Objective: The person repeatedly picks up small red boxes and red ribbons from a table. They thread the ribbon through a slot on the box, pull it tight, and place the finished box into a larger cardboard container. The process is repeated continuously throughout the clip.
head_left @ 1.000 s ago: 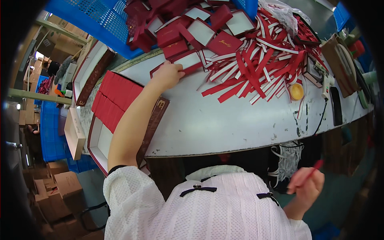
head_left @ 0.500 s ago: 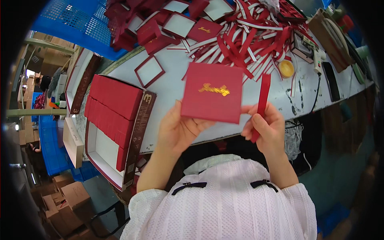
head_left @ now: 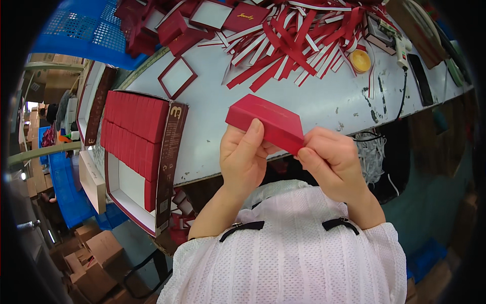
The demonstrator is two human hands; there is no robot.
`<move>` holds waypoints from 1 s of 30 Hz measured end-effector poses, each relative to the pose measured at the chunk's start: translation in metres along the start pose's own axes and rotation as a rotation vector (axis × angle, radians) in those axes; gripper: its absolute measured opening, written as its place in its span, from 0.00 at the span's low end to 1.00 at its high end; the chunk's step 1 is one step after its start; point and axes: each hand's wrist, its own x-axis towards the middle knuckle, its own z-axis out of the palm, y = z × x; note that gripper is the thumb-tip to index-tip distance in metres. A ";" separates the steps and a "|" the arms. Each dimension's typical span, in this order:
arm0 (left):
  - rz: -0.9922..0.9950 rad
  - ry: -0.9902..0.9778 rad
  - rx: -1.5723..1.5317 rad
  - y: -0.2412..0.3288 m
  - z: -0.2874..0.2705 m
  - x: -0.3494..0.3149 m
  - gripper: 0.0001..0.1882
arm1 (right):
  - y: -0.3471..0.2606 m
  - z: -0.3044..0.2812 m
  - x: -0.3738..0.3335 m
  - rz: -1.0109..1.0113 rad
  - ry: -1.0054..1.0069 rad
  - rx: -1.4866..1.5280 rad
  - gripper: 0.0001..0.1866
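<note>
The left hand [head_left: 245,157] pinches the box [head_left: 266,119], its thumb pressed flat on the near side and its fingers tucked beneath; the right hand [head_left: 334,162] closes thumb and bent fingers on the right-hand corner; whether anything else lies between those fingers, I cannot tell. The box is red, tilted, and held up in front of the shirt [head_left: 288,248], around the near edge of the table [head_left: 217,142]; a faint mark shows on its top.

To the left stands a carton [head_left: 171,152], brown outside and white inside, with rows of red blocks [head_left: 134,114] packed in its far part; just beyond its far right corner lies a tray [head_left: 176,77], red-rimmed and pale inside; farther off are a pile [head_left: 179,30] of red cases and a blue basket [head_left: 86,33]. Red and white strips [head_left: 298,45] spread in a tangle across the far side; right of them sit a yellow pot [head_left: 360,61] and a dark slab [head_left: 420,81], with a cable [head_left: 403,99] between them.
</note>
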 end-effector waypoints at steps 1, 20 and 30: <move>0.010 0.052 0.021 -0.002 0.004 -0.001 0.14 | -0.001 -0.001 0.000 0.021 -0.018 -0.030 0.09; 0.088 0.118 0.346 -0.003 0.013 -0.006 0.11 | -0.006 -0.001 -0.001 -0.010 -0.032 -0.078 0.09; 0.035 0.209 0.157 -0.004 0.015 -0.005 0.09 | 0.002 -0.012 -0.005 0.155 -0.054 -0.101 0.06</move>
